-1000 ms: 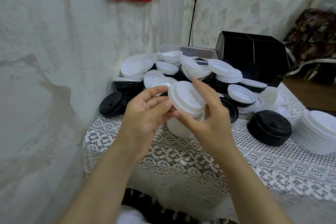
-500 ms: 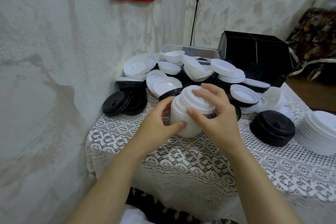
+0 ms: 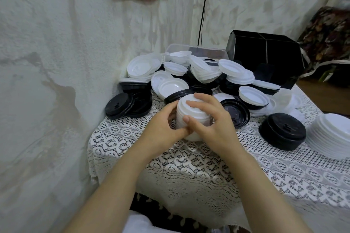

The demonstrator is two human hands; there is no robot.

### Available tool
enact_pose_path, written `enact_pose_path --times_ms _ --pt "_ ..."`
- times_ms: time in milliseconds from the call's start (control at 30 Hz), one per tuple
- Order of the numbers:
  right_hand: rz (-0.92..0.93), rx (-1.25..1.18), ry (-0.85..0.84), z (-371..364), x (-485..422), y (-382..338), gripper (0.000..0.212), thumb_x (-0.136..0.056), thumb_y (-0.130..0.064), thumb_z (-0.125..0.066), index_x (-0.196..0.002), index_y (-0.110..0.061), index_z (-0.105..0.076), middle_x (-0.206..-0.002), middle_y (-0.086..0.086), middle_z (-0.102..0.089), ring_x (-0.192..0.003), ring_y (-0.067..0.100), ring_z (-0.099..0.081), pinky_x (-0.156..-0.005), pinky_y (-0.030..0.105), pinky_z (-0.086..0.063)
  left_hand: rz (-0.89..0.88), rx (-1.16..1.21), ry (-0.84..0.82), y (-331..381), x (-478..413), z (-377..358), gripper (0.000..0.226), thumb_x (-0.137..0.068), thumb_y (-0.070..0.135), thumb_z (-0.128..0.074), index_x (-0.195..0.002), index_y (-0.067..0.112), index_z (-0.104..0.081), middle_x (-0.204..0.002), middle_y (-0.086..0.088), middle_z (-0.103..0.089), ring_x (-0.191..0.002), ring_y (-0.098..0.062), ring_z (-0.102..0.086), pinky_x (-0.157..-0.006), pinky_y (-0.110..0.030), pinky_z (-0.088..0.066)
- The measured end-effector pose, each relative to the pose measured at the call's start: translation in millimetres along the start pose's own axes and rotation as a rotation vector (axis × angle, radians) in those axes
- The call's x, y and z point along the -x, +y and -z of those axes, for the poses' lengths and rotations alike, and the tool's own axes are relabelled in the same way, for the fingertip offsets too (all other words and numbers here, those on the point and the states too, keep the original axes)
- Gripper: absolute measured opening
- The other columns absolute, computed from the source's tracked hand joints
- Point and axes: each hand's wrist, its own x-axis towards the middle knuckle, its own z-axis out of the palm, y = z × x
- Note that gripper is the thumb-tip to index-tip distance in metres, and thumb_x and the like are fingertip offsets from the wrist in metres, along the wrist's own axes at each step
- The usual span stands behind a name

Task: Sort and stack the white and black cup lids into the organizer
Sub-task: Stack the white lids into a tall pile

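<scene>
While both hands curl round it, the short stack of white plastic cup lids (image 3: 191,119) stands on the white lace-covered bench (image 3: 189,166), just in front of the jumbled heap of loose white and black lids (image 3: 204,72). Left hand (image 3: 162,128) grips its side; right hand (image 3: 212,121) cups it, fingers (image 3: 197,104) across the top lid. Behind the heap sits the black divided organizer box (image 3: 265,53); 1 black lid stack (image 3: 282,130) stands to the right.

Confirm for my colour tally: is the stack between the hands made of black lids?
No, the stack gripped by left hand and right hand is white.
</scene>
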Motion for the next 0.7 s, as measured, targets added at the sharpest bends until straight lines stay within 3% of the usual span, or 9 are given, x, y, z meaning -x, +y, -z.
enact_pose_path --times_ms 200,300,400,467,533,567,633,700 --pt "0.017 0.008 0.028 -3.5 2.3 2.7 0.032 -0.079 -0.033 -0.075 -0.109 -0.038 -0.065 -0.129 -0.018 -0.051 -0.126 0.008 -0.045 -0.107 0.033 -0.040 0.023 0.197 -0.098 4.9 3.7 1.3 0.072 -0.090 0.002 -0.057 -0.150 0.027 -0.025 -0.143 0.010 -0.046 -0.127 -0.001 -0.047 -0.103 -0.021 -0.043" --pt "0.027 0.015 0.012 -5.7 2.9 4.6 0.034 -0.076 -0.036 -0.071 -0.109 -0.042 -0.064 -0.132 -0.017 -0.050 -0.129 0.010 -0.044 -0.106 0.042 -0.040 0.063 0.280 -0.166 3.9 5.1 2.0 0.074 -0.083 0.026 -0.056 -0.147 0.037 -0.022 -0.147 0.015 -0.039 -0.132 0.001 -0.040 -0.108 -0.026 -0.037" --pt "0.032 0.003 0.043 -9.3 4.4 5.6 0.033 -0.074 -0.035 -0.070 -0.104 -0.048 -0.063 -0.131 -0.020 -0.047 -0.127 0.006 -0.044 -0.106 0.038 -0.040 0.099 0.166 -0.172 2.0 5.4 2.0 0.070 -0.084 0.046 -0.051 -0.149 0.040 -0.024 -0.150 0.019 -0.034 -0.135 0.002 -0.033 -0.114 -0.032 -0.029" --pt "0.043 0.040 0.044 -10.3 5.9 6.6 0.034 -0.073 -0.036 -0.071 -0.103 -0.048 -0.062 -0.129 -0.027 -0.041 -0.125 0.000 -0.040 -0.105 0.026 -0.038 -0.028 0.091 -0.019 2.5 4.0 1.5 0.039 -0.094 0.040 -0.048 -0.132 0.032 -0.054 -0.130 0.014 -0.059 -0.118 0.002 -0.053 -0.101 -0.026 -0.042" --pt "0.053 0.095 0.017 -9.6 6.4 8.1 0.041 -0.072 -0.032 -0.076 -0.105 -0.049 -0.058 -0.129 -0.033 -0.035 -0.124 -0.006 -0.035 -0.102 0.015 -0.030 -0.187 -0.048 0.375 5.5 -0.6 5.5 0.021 -0.097 0.019 -0.049 -0.101 0.025 -0.069 -0.099 0.002 -0.072 -0.088 -0.006 -0.065 -0.079 -0.022 -0.052" --pt "0.047 0.105 0.006 -9.0 6.1 8.7 0.045 -0.073 -0.028 -0.079 -0.105 -0.051 -0.056 -0.128 -0.035 -0.033 -0.124 -0.008 -0.033 -0.101 0.012 -0.027 -0.263 -0.146 0.554 5.9 -5.6 10.9 0.021 -0.095 0.012 -0.051 -0.099 0.019 -0.070 -0.094 -0.002 -0.072 -0.082 -0.011 -0.065 -0.074 -0.023 -0.051" --pt "0.040 0.106 -0.001 -8.3 5.4 9.5 0.048 -0.074 -0.025 -0.080 -0.105 -0.052 -0.054 -0.129 -0.035 -0.032 -0.125 -0.007 -0.033 -0.100 0.012 -0.026 -0.351 -0.417 0.691 5.6 -20.4 25.2 0.026 -0.090 0.002 -0.052 -0.110 0.009 -0.068 -0.105 -0.006 -0.069 -0.094 -0.015 -0.060 -0.084 -0.023 -0.044" --pt "0.048 0.109 0.002 -8.8 5.1 10.3 0.045 -0.074 -0.027 -0.079 -0.107 -0.048 -0.056 -0.129 -0.034 -0.031 -0.125 -0.002 -0.034 -0.103 0.019 -0.029 -0.333 -0.749 0.538 1.2 -39.4 36.7 0.039 -0.088 0.001 -0.055 -0.125 0.012 -0.062 -0.129 -0.009 -0.057 -0.122 -0.023 -0.049 -0.103 -0.030 -0.034"
